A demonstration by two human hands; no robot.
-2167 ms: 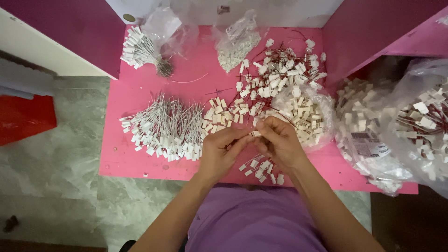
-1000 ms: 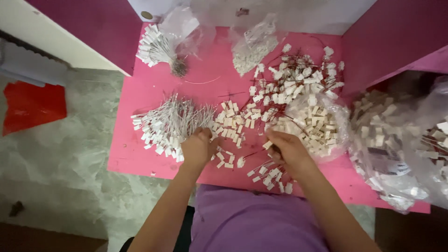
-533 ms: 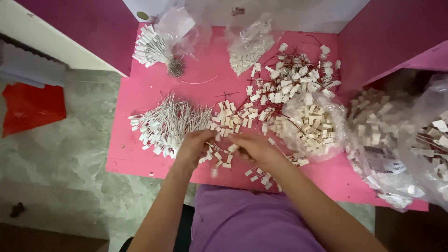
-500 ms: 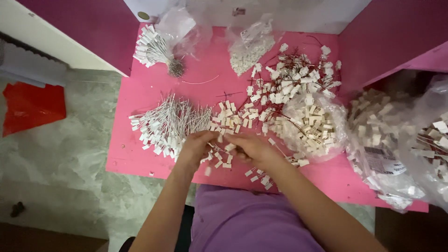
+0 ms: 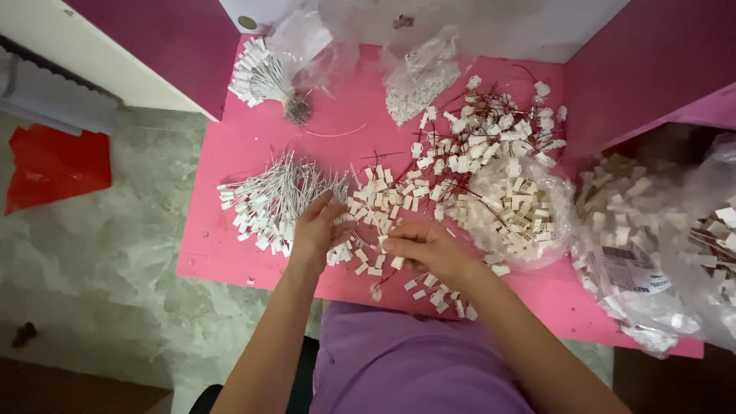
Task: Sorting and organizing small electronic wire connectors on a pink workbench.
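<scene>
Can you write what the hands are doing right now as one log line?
left hand: on white wire bundle | right hand: touching small white connectors | surface: pink table

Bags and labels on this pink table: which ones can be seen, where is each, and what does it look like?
Clear bag, top centre: crumpled, holds tiny white bits.
Clear bag, top left: beside a tied bundle of white-tipped wires.
Open clear bag, right of centre: full of cream connectors.
Large clear bags, far right: cream connectors inside.
White label: rectangular, dark print, on the large bag.
</scene>
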